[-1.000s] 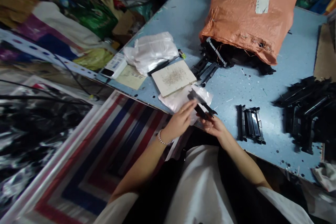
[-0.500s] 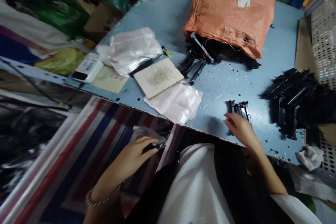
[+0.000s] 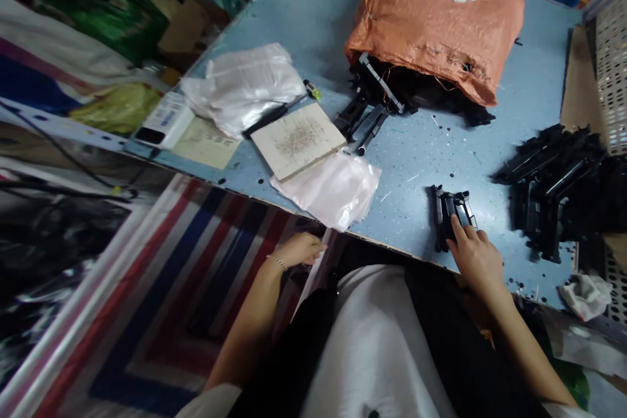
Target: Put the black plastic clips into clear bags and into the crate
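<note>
The right hand [image 3: 475,258] lies palm-down with its grip open, fingertips [image 3: 456,225] resting on a small cluster of black moulded plastic parts [image 3: 450,212] on the pale blue speckled desk [image 3: 421,189]. The left hand [image 3: 298,249], with one thin bracelet [image 3: 277,263] at the wrist, curls just below the desk's edge; whether it grips anything is hidden. One larger heap of black parts [image 3: 548,176] lies rightward; a second heap of black parts [image 3: 426,95] spills from one orange woven sack [image 3: 435,13].
</note>
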Available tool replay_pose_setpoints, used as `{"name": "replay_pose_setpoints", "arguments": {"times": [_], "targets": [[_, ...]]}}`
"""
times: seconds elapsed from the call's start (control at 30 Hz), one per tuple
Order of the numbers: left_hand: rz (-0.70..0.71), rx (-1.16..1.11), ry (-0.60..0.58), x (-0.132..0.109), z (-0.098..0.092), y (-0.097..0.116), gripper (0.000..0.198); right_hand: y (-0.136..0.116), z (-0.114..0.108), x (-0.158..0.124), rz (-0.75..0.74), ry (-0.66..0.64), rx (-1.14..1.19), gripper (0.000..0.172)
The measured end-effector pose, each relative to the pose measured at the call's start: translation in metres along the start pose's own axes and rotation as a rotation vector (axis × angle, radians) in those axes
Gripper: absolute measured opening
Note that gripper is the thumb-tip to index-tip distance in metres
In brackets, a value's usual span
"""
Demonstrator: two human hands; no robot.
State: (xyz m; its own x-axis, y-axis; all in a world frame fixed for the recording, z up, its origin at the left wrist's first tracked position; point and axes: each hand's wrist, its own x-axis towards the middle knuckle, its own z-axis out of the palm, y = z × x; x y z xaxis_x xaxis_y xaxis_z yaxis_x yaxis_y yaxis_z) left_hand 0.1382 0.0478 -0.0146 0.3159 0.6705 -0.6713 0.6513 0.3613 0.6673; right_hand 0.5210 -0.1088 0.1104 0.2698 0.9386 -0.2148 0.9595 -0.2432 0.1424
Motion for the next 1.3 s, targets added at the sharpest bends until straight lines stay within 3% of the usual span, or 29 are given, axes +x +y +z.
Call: {"name": "replay_pose_setpoints", "arguments": {"times": [0.07,0.17,0.2,0.27,0.33,0.43,0.53,0.63,0.73,0.87,0.97,1.07,1.2,1.3], "targets": [[0.236,0.083,-0.087,-0.009,0.001,0.039,0.028,-0.007,0.003,0.004,-0.001,0.01,0.045,0.053],[0.624,0.222,0.302,-0.003,0.019,0.096,0.016,-0.01,0.01,0.012,0.052,0.01,0.15,0.053],[0.682,0.247,0.395,0.004,0.026,0.11,0.01,-0.008,0.013,0.015,0.075,0.008,0.204,0.053],[0.724,0.269,0.468,0.02,0.032,0.126,0.008,-0.001,0.018,0.021,0.104,0.003,0.392,0.051],[0.687,0.174,0.445,0.032,0.028,0.129,0.017,0.005,0.024,0.026,0.104,-0.03,0.722,0.049],[0.528,-0.155,0.303,0.041,0.013,0.124,0.021,-0.004,0.027,0.031,0.091,-0.178,1.385,0.047],[0.422,-0.426,0.208,0.042,0.005,0.123,0.026,-0.041,0.028,0.037,0.063,-0.523,1.935,0.036],[0.457,-0.507,0.241,0.042,0.006,0.125,0.031,-0.084,0.03,0.047,0.065,-0.893,2.237,0.034],[0.47,-0.502,0.272,0.04,0.006,0.123,0.033,-0.103,0.036,0.055,0.146,-0.978,2.372,0.038],[0.434,-0.513,0.195,0.035,0.004,0.12,0.034,-0.09,0.039,0.053,0.217,-0.902,2.461,0.043],[0.429,-0.483,0.217,0.036,0.006,0.121,0.037,-0.085,0.039,0.049,0.213,-0.975,2.48,0.055],[0.467,-0.451,0.204,0.038,0.008,0.12,0.033,-0.089,0.042,0.049,0.239,-1.038,2.467,0.049],[0.529,-0.307,0.353,0.038,0.008,0.113,0.026,-0.092,0.05,0.05,0.243,-1.042,2.473,0.046],[0.534,-0.22,0.377,0.036,0.008,0.111,0.017,-0.095,0.056,0.05,0.174,-1.122,2.483,0.052]]}}
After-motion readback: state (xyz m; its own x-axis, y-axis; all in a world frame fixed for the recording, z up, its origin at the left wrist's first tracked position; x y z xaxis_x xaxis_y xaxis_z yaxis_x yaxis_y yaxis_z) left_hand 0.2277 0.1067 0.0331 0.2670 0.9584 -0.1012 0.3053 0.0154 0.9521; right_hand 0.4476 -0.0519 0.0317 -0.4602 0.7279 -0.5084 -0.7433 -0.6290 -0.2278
